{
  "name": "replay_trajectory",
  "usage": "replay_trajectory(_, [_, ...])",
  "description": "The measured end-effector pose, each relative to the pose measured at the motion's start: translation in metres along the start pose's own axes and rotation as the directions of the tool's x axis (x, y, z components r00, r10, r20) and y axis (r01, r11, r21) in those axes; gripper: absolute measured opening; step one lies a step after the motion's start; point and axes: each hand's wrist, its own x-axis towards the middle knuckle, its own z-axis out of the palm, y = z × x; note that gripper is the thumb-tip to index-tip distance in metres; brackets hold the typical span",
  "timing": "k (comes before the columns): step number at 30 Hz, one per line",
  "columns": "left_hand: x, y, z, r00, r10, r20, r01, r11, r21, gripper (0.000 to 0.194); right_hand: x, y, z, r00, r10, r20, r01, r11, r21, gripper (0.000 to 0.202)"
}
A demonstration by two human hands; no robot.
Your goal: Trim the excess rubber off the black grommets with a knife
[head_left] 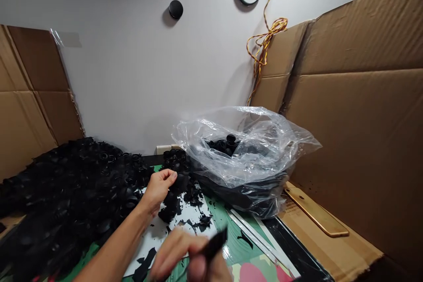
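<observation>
My left hand [160, 187] reaches over a white sheet [194, 216], thumb and forefinger pinched together. At its fingertips is a black rubber-like part [181, 181]; it blends into the dark pieces behind. Closer to me, my right hand [194, 255] is blurred by motion, its fingers closed around a dark object with a pointed end [216, 243]. Blur hides whether that is a blade or a strip. Thin black scraps [170, 209] lie on the sheet between and around my hands.
A big heap of black parts [76, 185] covers the left side. Behind the sheet, an open clear plastic bag [251, 172] holds more black parts. White strips [254, 235] lie on the green mat [216, 211]. A gold phone [317, 211] rests on cardboard, beside a tall cardboard wall [360, 110].
</observation>
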Motion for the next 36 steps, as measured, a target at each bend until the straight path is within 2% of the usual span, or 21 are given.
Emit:
replay_trajectory(3, [-0.01, -0.007, -0.002, 0.992, -0.078, -0.104, 0.069, 0.994, -0.088, 0.042, 0.028, -0.004, -0.047, 0.974, -0.026, -0.224, 0.02, 0.999, -0.031, 0.057])
replay_trajectory(4, [-0.013, -0.009, -0.004, 0.985, -0.106, -0.136, 0.09, 0.989, -0.12, 0.043, 0.038, -0.004, -0.059, 0.93, -0.048, -0.366, 0.015, 0.996, -0.092, 0.063])
replay_trajectory(6, [-0.017, -0.012, -0.006, 0.969, -0.154, -0.193, 0.118, 0.975, -0.188, 0.045, 0.057, 0.0, -0.076, 0.901, 0.032, -0.433, -0.075, 0.994, -0.083, 0.069])
replay_trajectory(8, [-0.021, -0.015, -0.007, 0.954, -0.188, -0.234, 0.127, 0.959, -0.253, 0.046, 0.073, 0.007, -0.083, 0.879, 0.148, -0.453, -0.149, 0.988, 0.035, 0.066])
replay_trajectory(11, [-0.025, -0.019, -0.008, 0.938, -0.216, -0.269, 0.122, 0.937, -0.326, 0.046, 0.088, 0.019, -0.08, 0.838, 0.274, -0.472, -0.167, 0.952, 0.256, 0.056])
replay_trajectory(14, [-0.027, -0.025, -0.007, 0.933, -0.217, -0.286, 0.103, 0.926, -0.364, 0.046, 0.091, 0.028, -0.07, 0.825, 0.256, -0.504, -0.097, 0.943, 0.32, 0.05])
replay_trajectory(17, [-0.027, -0.031, -0.006, 0.933, -0.201, -0.3, 0.078, 0.923, -0.376, 0.045, 0.087, 0.035, -0.061, 0.83, 0.204, -0.519, -0.085, 0.966, 0.244, 0.044])
replay_trajectory(22, [-0.03, -0.037, -0.006, 0.937, -0.188, -0.294, 0.07, 0.926, -0.37, 0.044, 0.083, 0.043, -0.053, 0.818, 0.207, -0.538, -0.147, 0.977, 0.152, 0.038])
replay_trajectory(29, [-0.036, -0.043, -0.005, 0.961, -0.206, -0.186, 0.123, 0.917, -0.379, 0.036, 0.083, 0.045, -0.052, 0.814, 0.2, -0.545, -0.205, 0.977, 0.053, 0.028])
replay_trajectory(32, [-0.035, -0.047, -0.006, 0.957, -0.221, -0.188, 0.143, 0.922, -0.359, 0.037, 0.08, 0.045, -0.047, 0.83, 0.196, -0.521, -0.228, 0.974, 0.004, 0.026])
replay_trajectory(34, [-0.034, -0.05, -0.006, 0.958, -0.209, -0.196, 0.136, 0.933, -0.333, 0.036, 0.078, 0.046, -0.045, 0.852, 0.153, -0.501, -0.216, 0.974, -0.07, 0.024])
replay_trajectory(36, [-0.034, -0.052, -0.007, 0.966, -0.166, -0.199, 0.1, 0.948, -0.303, 0.033, 0.078, 0.05, -0.049, 0.874, 0.007, -0.486, -0.14, 0.961, -0.239, 0.022])
